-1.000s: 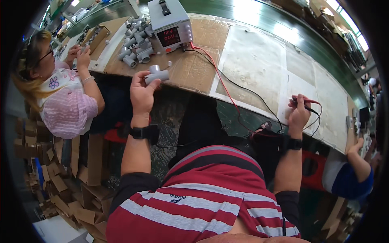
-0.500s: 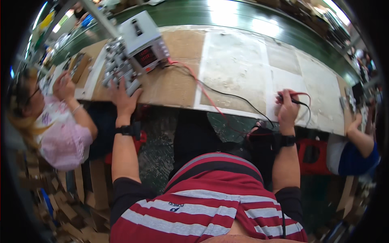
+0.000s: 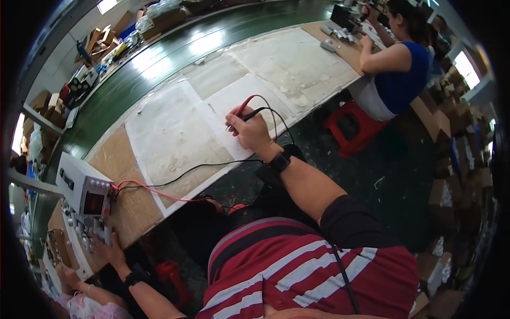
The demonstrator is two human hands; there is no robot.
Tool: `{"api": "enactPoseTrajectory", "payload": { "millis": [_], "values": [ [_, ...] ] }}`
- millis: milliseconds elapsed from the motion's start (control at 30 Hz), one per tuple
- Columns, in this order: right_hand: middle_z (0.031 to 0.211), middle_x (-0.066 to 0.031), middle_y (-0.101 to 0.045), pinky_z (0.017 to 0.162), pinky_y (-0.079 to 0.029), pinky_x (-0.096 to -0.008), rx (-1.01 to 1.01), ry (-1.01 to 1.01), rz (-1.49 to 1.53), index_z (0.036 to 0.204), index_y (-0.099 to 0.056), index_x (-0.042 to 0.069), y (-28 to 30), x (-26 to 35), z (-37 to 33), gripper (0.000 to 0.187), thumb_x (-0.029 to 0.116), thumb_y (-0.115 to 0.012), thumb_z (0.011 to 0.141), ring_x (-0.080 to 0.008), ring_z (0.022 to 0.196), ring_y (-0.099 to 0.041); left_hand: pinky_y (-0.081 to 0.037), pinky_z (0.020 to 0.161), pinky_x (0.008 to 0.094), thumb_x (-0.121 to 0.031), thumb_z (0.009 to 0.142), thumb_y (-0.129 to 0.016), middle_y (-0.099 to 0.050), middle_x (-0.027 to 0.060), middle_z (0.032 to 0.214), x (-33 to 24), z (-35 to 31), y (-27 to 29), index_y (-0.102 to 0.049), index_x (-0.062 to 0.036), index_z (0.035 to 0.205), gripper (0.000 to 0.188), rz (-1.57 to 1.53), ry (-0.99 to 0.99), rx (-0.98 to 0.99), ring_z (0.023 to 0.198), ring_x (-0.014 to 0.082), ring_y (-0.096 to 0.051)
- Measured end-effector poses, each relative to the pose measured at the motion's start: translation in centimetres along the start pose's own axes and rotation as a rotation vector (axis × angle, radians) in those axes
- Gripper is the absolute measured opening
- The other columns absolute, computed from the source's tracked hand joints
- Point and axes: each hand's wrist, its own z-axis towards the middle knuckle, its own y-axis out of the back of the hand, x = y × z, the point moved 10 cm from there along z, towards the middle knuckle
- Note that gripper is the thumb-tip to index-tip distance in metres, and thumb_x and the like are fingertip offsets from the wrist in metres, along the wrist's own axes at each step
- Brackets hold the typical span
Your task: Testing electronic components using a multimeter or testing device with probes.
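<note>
Right hand [image 3: 254,133] grips red and black probes [image 3: 243,112]; left hand [image 3: 106,249] touches small grey parts [image 3: 85,229].

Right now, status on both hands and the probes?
Right hand gripping red and black probes over the bench. Left hand on small grey parts beside the power supply. Leads trail across the bench.

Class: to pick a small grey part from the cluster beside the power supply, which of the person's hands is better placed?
Left. The left hand rests at the grey parts by the power supply; the right hand holds two probes far along the bench.
</note>
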Motion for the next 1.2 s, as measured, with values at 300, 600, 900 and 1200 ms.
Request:
{"api": "enactPoseTrajectory", "payload": {
  "millis": [300,600,900,1200],
  "values": [
    [0.083,-0.0046,-0.070,0.057,-0.051,-0.0242,0.025,0.035,0.007,0.101,-0.067,0.003,-0.2,0.5,0.1,0.010,0.012,-0.070,0.098,-0.0097,0.065,-0.063,-0.032,0.120,0.0467,-0.024,0.096,-0.074,-0.047,0.0231,0.151,-6.2,-5.2,7.7,-0.043,0.0047,0.149,0.067,-0.519,0.219,-0.472,0.142,0.0366,-0.043],
    [0.081,-0.0032,-0.069,0.058,-0.052,-0.0261,0.030,0.032,-0.027,0.099,-0.067,0.004,-0.2,0.6,0.0,0.011,0.015,-0.069,0.097,-0.0105,0.067,-0.064,-0.035,0.117,0.0505,-0.006,0.091,-0.067,-0.052,0.0201,0.147,-28.8,-3.6,9.3,-0.060,0.0008,0.127,0.037,-0.672,-0.394,-0.230,0.139,0.0381,-0.047],
    [0.082,-0.0044,-0.070,0.063,-0.052,-0.0288,0.051,0.119,-0.146,0.101,-0.067,0.004,-0.6,1.2,0.0,0.014,0.017,-0.070,0.097,-0.0127,0.071,-0.066,-0.043,0.110,0.0459,-0.005,0.089,-0.069,-0.057,0.0202,0.141,-37.1,-3.0,3.4,-0.065,0.0012,0.119,0.032,-0.701,-0.549,0.100,0.131,0.0392,-0.054],
    [0.080,-0.0125,-0.069,0.073,-0.052,-0.0383,0.091,0.390,-0.557,0.099,-0.066,0.003,-2.8,3.3,-1.4,0.014,0.016,-0.069,0.096,-0.0244,0.078,-0.067,-0.046,0.106,0.0441,-0.002,0.087,-0.069,-0.058,0.0208,0.137,-36.6,-2.7,2.9,-0.066,0.0017,0.118,0.032,-0.788,-0.470,0.142,0.126,0.0381,-0.057]
  ]
}}
